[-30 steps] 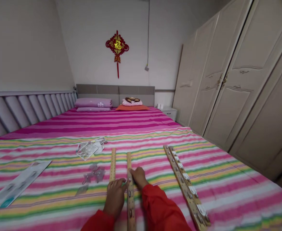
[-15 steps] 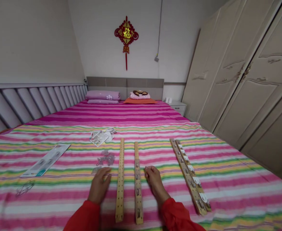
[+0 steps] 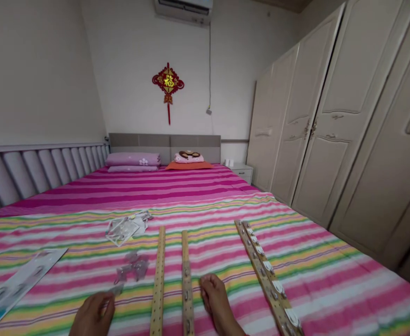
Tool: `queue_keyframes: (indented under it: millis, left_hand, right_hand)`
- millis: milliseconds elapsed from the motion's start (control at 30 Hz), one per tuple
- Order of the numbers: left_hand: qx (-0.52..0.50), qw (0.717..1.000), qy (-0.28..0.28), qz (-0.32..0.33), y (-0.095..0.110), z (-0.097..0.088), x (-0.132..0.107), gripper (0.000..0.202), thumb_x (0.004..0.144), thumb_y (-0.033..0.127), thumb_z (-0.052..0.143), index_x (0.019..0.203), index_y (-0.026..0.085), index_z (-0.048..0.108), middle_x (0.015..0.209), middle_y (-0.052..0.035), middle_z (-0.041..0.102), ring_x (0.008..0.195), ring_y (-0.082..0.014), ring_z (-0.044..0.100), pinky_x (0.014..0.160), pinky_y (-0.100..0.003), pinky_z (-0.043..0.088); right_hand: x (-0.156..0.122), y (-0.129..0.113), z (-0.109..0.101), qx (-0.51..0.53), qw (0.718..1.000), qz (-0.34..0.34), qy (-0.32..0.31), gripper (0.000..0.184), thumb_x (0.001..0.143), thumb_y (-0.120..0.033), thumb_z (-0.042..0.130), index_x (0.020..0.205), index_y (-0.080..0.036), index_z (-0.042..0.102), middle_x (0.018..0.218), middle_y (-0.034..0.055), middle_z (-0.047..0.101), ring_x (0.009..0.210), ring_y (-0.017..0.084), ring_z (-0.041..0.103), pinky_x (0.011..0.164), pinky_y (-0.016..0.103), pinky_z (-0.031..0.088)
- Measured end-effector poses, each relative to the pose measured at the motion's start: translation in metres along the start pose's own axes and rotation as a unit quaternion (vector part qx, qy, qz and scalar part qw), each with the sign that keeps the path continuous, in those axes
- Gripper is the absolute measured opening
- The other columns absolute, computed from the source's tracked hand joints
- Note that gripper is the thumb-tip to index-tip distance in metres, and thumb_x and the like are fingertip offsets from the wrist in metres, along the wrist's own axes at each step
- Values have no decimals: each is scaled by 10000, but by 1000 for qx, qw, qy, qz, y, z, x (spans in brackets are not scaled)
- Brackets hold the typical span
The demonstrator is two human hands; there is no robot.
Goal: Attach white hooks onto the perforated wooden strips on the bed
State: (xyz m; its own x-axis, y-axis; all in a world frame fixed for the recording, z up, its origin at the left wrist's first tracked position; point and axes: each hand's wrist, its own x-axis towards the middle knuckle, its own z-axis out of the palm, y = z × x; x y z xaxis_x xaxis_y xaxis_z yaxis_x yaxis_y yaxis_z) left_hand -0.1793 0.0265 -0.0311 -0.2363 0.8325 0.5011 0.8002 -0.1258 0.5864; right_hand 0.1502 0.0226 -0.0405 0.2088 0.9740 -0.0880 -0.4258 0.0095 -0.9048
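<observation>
My left hand (image 3: 93,313) is at the lower left, fingers curved and thumb apart, with no object visible between them. Its fingertips are close to a small translucent piece (image 3: 116,289) at the edge of a pile of greyish clear plastic pieces (image 3: 135,266). To the right of that pile lies a wooden strip with rows of holes (image 3: 158,280). A second wooden strip (image 3: 187,294) carries metal clips over part of its length. My right hand (image 3: 216,298) rests just right of this second strip, fingers curled together; whatever is inside them is hidden.
Two more strips (image 3: 260,268), one bearing white round hooks (image 3: 268,266), lie at the right. Clear packaging (image 3: 124,228) is heaped farther back. A long flat package (image 3: 19,284) lies at left. Everything rests on a striped bedspread (image 3: 205,214); wardrobes (image 3: 295,121) stand at right.
My view has tilted up and turned slightly right. My left hand has drawn left and towards me, away from the holed strip. My right hand stays beside the strip with clips.
</observation>
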Motion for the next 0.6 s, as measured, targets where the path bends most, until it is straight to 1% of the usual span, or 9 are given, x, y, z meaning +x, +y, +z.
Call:
queue_keyframes:
  millis: [133, 200, 267, 333, 400, 433, 533, 567, 600]
  left_hand:
    - [4, 1000, 18, -11, 15, -9, 1, 259, 653, 462, 539, 730, 230, 624, 762, -70, 665, 789, -264, 597, 785, -371, 451]
    - [-9, 999, 18, -31, 25, -15, 1, 263, 632, 470, 564, 712, 226, 625, 756, -69, 662, 795, -265, 593, 791, -374, 450]
    - [-48, 994, 18, -94, 38, -20, 2, 291, 592, 477, 602, 711, 213, 636, 764, -60, 665, 792, -260, 600, 771, -366, 464]
    - [-124, 974, 19, -189, 53, -26, 3, 297, 565, 450, 635, 722, 199, 645, 740, -39, 671, 758, -237, 611, 718, -335, 484]
    - [-222, 937, -13, -269, 70, -31, 5, 240, 547, 368, 673, 705, 188, 652, 711, -17, 678, 746, -203, 619, 674, -282, 494]
    - [-280, 909, -25, -306, 79, -32, 5, 203, 556, 317, 680, 705, 182, 653, 704, -7, 678, 728, -178, 621, 652, -253, 495]
    - [-447, 802, -57, -391, 106, -34, 5, 81, 633, 178, 652, 712, 165, 639, 658, 11, 659, 620, -101, 615, 564, -175, 489]
    - [-481, 771, -71, -412, 114, -34, 4, 62, 660, 139, 638, 717, 161, 634, 649, 12, 655, 590, -86, 612, 542, -159, 487]
    - [-503, 746, -86, -428, 121, -33, 3, 67, 684, 105, 624, 725, 158, 631, 647, 11, 656, 573, -79, 615, 529, -150, 491]
  right_hand:
    - [-6, -6, 0, -14, 1000, 21, -1, 254, 619, -379, 685, 606, -189, 516, 392, -99, 414, 308, 30, 236, 337, 180, 133]
    - [-9, -10, 0, -13, 1000, 24, -4, 265, 623, -389, 690, 618, -190, 515, 392, -101, 416, 304, 30, 237, 333, 178, 138]
    - [-12, -14, 0, -13, 1000, 26, -10, 272, 634, -398, 690, 626, -190, 516, 394, -97, 429, 302, 30, 239, 328, 176, 140]
    - [-13, -16, 1, -15, 999, 29, -12, 274, 637, -401, 690, 630, -189, 516, 394, -95, 440, 299, 29, 239, 326, 175, 137]
    - [-15, -18, 1, -18, 999, 31, -11, 272, 637, -399, 687, 633, -188, 514, 391, -99, 435, 296, 27, 236, 327, 176, 134]
    - [-15, -19, 1, -18, 999, 31, -10, 271, 637, -398, 685, 633, -188, 513, 391, -101, 433, 296, 26, 235, 328, 176, 134]
    - [-16, -21, 2, -18, 999, 31, -15, 266, 630, -393, 684, 634, -188, 515, 400, -101, 445, 295, 24, 236, 331, 178, 135]
    - [-16, -21, 2, -17, 999, 31, -17, 263, 630, -391, 684, 634, -187, 517, 404, -99, 451, 295, 23, 236, 332, 179, 134]
    - [-16, -21, 2, -16, 999, 31, -20, 263, 632, -390, 685, 632, -186, 518, 408, -97, 457, 296, 23, 234, 333, 180, 134]
